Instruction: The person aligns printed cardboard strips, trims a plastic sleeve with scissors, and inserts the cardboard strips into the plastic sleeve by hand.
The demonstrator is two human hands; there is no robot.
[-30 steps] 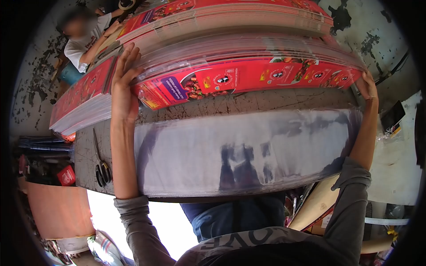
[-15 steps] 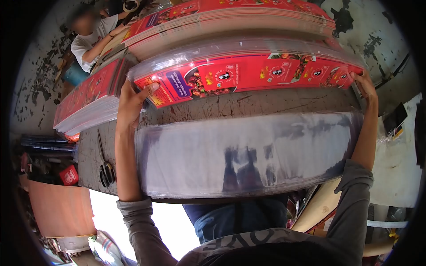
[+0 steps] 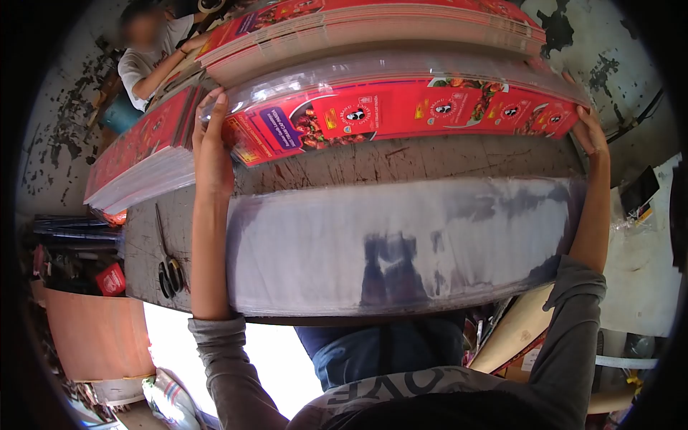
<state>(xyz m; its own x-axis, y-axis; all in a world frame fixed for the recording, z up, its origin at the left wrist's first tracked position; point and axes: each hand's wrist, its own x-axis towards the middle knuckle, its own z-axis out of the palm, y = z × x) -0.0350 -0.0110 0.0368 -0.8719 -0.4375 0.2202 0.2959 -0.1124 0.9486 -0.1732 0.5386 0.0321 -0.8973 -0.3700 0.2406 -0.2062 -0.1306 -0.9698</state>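
Note:
A long stack of red printed sheets (image 3: 401,115) with clear plastic film along its far edge spans the space between my hands. My left hand (image 3: 213,143) is at the stack's left end, its fingers stretched out along the film and the edge. At the right end, my right hand (image 3: 591,132) has its fingers extended and apart against the edge; some fingers are partly hidden. Nearer to me, a pile of clear plastic sheets (image 3: 322,251) lies between my forearms, shiny with reflections.
Behind is a tall pile of red printed sheets (image 3: 387,32); another pile (image 3: 143,143) stands at the left. Black-handled scissors (image 3: 170,276) lie on the scratched table (image 3: 315,172). Another person (image 3: 154,68) sits at the far left, with one arm by the piles.
Both thumbs have come off the printed face of the red sheets. My left fingers have straightened upward at the end of the stack. The other person has shifted slightly.

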